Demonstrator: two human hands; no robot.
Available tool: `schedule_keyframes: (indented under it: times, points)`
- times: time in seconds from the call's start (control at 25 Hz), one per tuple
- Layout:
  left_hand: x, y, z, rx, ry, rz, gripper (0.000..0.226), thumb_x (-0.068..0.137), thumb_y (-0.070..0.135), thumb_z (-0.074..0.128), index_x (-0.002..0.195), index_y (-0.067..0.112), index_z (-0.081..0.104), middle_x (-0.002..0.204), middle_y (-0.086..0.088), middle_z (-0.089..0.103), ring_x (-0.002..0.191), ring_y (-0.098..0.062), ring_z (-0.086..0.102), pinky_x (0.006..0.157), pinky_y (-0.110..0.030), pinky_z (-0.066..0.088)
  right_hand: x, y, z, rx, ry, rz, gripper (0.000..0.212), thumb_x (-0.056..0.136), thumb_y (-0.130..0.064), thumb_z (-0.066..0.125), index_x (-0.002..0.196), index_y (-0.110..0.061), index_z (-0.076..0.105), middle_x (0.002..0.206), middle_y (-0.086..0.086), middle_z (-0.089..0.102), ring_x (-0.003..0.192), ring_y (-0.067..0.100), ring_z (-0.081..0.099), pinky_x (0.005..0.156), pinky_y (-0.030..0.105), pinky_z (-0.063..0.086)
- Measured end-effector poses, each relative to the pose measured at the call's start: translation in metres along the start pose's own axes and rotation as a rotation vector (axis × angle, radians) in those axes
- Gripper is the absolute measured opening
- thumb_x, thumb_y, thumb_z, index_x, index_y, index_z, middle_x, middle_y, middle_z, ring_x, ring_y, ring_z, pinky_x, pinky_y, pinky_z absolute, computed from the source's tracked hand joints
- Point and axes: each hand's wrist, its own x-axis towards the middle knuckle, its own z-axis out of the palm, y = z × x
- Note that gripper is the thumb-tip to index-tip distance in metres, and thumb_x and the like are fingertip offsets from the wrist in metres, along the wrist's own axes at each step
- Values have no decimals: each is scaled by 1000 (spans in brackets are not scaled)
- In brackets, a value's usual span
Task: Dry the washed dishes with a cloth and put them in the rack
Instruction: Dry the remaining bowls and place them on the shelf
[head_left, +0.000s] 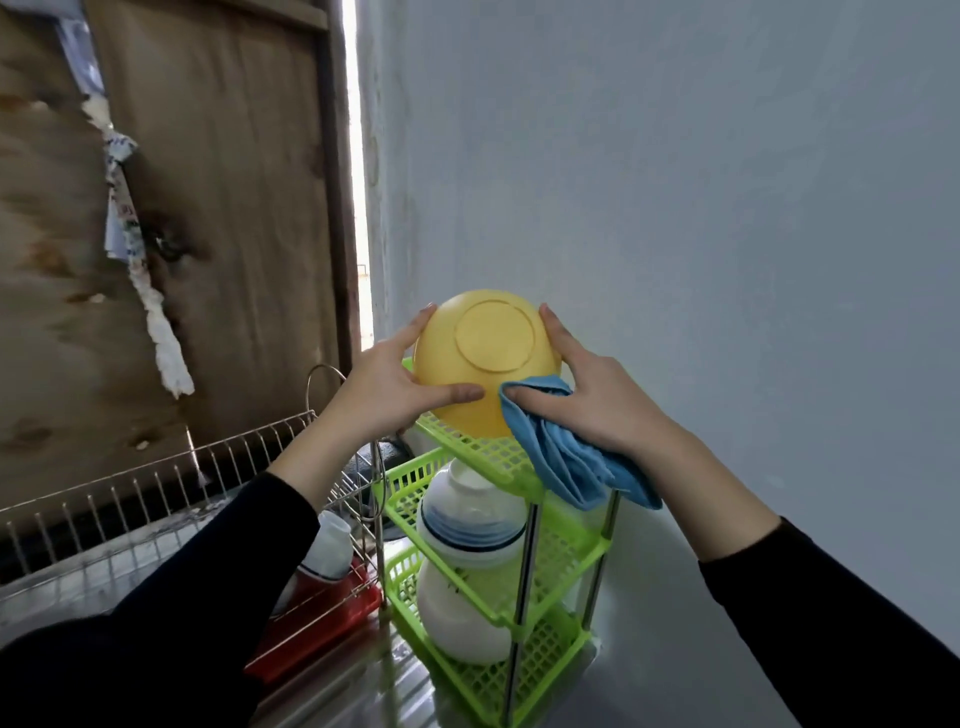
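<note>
Yellow plastic, base turned towards me: the bowl (488, 358) is held tipped on its side just above the top shelf of the green rack (467, 448), its lower edge touching or nearly touching the mesh. The left hand (384, 389) holds the bowl, thumb laid across its near wall and fingers (422, 321) hooked at the far left rim. The right hand (592, 395) has a blue cloth (566, 467) bunched under curled fingers, with the forefinger stretched up along the bowl's right side; the rest of the cloth hangs down past the shelf corner.

To my eye the wiping of this bowl is about done and the placing is in hand. The next move calls for lowering it mouth-down onto the top shelf, letting the left fingers come off, and keeping the dangling cloth from getting caught under the rim.

Lower in the rack, blue-banded white bowls (467, 514) fill the middle shelf and another white bowl (457, 618) sits on the bottom one. The rack stands on a steel desk (358, 691). To the left is a wire rack (156, 483) holding a white cup (332, 545) over a red tray (322, 618). Behind it stands a stained wooden door (218, 208), with a pale blue wall (675, 182) to the right.
</note>
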Motion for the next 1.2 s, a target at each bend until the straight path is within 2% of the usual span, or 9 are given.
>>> schedule_keyframes:
  times: [0.12, 0.2, 0.28, 0.4, 0.52, 0.6, 0.72, 0.88, 1.2]
  points:
    - [12, -17, 8, 83, 18, -3, 116, 47, 69, 83, 148, 41, 33, 88, -15, 69, 51, -1, 46, 57, -20, 42, 17, 13, 0, -16, -47, 11, 94, 80, -51, 70, 153, -43, 10, 140, 4, 51, 120, 21, 54, 92, 29, 43]
    - [16, -27, 13, 172, 23, -2, 122, 36, 87, 70, 145, 43, 36, 64, 1, 54, 58, -5, 47, 57, -26, 38, 26, 20, 1, -36, -76, 17, 92, 80, -48, 71, 152, -45, 13, 142, 5, 49, 121, 21, 53, 90, 28, 42]
    - [21, -35, 18, 257, 54, 12, 120, 38, 92, 64, 144, 44, 37, 73, 8, 52, 76, -9, 49, 61, -28, 37, 35, 25, 2, -42, -101, 28, 92, 81, -44, 72, 152, -45, 13, 143, 4, 49, 122, 21, 53, 87, 26, 40]
    - [27, -45, 27, 311, 135, 68, 120, 37, 97, 49, 141, 38, 45, 107, 11, 45, 108, -4, 29, 87, -34, 40, 45, 31, 4, -66, -147, 44, 98, 80, -44, 74, 152, -45, 9, 147, 4, 45, 127, 21, 49, 89, 26, 38]
    - [34, -56, 33, 296, 152, 91, 119, 41, 97, 40, 139, 32, 50, 131, 8, 46, 127, -11, 27, 108, -42, 23, 50, 34, 8, -119, -181, 70, 106, 75, -47, 77, 151, -47, 4, 147, 5, 44, 128, 23, 49, 93, 30, 41]
    - [32, -57, 38, 298, 147, 81, 114, 45, 94, 37, 140, 32, 49, 130, 10, 47, 126, -7, 24, 110, -43, 12, 52, 34, 12, -179, -201, 91, 113, 72, -49, 79, 152, -47, 0, 146, 7, 45, 126, 25, 50, 98, 36, 44]
    - [30, -58, 44, 239, 155, 56, 108, 47, 90, 35, 138, 34, 51, 128, 6, 49, 103, 10, 16, 111, -39, 6, 55, 34, 16, -304, -218, 105, 121, 68, -51, 81, 152, -42, -4, 141, 10, 49, 121, 29, 53, 98, 43, 46]
    - [37, -66, 45, 333, 98, 31, 108, 50, 94, 26, 140, 38, 48, 138, 2, 52, 133, -7, 26, 112, -39, 2, 56, 34, 18, -365, -213, 107, 119, 68, -52, 81, 153, -39, -1, 144, 8, 47, 124, 28, 51, 98, 45, 47]
    - [31, -64, 44, 354, 77, 15, 107, 60, 96, 24, 142, 31, 47, 137, 1, 55, 136, -13, 33, 113, -44, 4, 47, 29, 18, -456, -166, 94, 109, 70, -56, 78, 153, -39, 9, 144, 6, 47, 123, 28, 52, 93, 40, 47]
